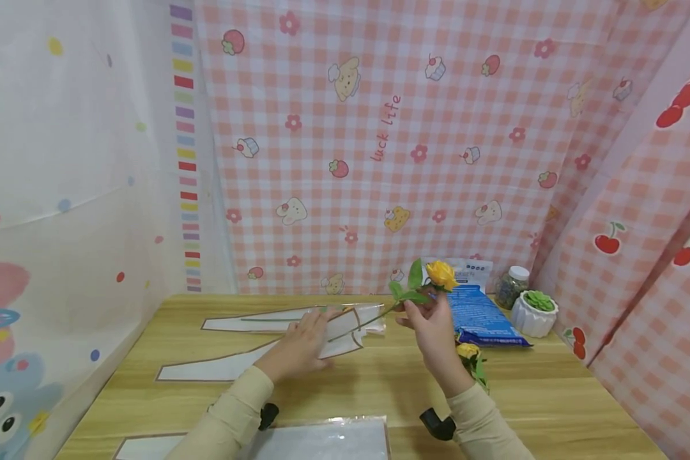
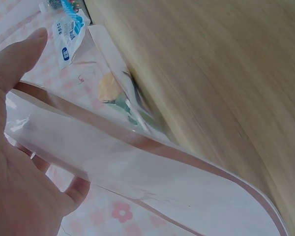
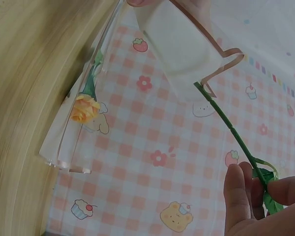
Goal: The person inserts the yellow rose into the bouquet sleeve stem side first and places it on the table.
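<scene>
My right hand [image 1: 434, 332] pinches the green stem [image 3: 231, 129] of a yellow artificial rose [image 1: 441, 275] just below its bloom, among the leaves [image 1: 405, 294]. The stem slants down left to the mouth of a white flower sleeve [image 1: 207, 367] with a brown border. How far the stem's end goes into it, I cannot tell. Gripping that sleeve near its wide end is my left hand [image 1: 301, 345], thumb on one side and fingers on the other in the left wrist view. Behind it lies another sleeve [image 1: 224, 324], holding an orange-yellow rose [image 3: 85, 108].
Another yellow rose [image 1: 467, 351] lies right of my right forearm. A blue packet [image 1: 483, 313], a lidded jar [image 1: 513, 287] and a white-potted succulent [image 1: 535, 313] stand at the back right. More sleeves [image 1: 322, 441] lie at the wooden table's [image 1: 552, 396] front edge.
</scene>
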Available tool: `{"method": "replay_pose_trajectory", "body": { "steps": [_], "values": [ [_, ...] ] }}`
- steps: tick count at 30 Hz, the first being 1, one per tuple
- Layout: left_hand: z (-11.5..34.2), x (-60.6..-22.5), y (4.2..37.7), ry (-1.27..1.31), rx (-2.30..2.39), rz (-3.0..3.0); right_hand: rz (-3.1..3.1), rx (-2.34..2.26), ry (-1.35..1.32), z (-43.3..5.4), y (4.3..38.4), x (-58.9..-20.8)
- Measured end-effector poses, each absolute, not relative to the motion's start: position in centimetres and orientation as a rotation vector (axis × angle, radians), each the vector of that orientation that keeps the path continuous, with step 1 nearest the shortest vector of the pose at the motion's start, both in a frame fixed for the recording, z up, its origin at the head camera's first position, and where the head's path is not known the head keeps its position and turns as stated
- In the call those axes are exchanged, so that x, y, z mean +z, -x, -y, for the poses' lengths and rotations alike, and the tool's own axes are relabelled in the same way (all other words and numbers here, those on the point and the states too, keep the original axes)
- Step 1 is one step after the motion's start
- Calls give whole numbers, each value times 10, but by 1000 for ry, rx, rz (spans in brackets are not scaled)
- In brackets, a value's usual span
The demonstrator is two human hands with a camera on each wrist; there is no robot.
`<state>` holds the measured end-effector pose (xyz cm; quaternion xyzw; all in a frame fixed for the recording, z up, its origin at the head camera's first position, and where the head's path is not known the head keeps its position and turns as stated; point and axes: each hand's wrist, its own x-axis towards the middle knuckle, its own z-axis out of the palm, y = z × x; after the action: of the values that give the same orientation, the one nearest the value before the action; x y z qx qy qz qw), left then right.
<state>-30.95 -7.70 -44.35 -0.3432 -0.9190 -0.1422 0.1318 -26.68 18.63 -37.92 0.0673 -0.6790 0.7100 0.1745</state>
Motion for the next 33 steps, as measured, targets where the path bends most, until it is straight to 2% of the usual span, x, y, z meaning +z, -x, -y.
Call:
{"method": "replay_pose_trajectory", "body": {
  "steps": [33],
  "values": [
    [71,-438,307,969,-516,2677,1997,2059,-113,-164,271,-398]
  ]
}}
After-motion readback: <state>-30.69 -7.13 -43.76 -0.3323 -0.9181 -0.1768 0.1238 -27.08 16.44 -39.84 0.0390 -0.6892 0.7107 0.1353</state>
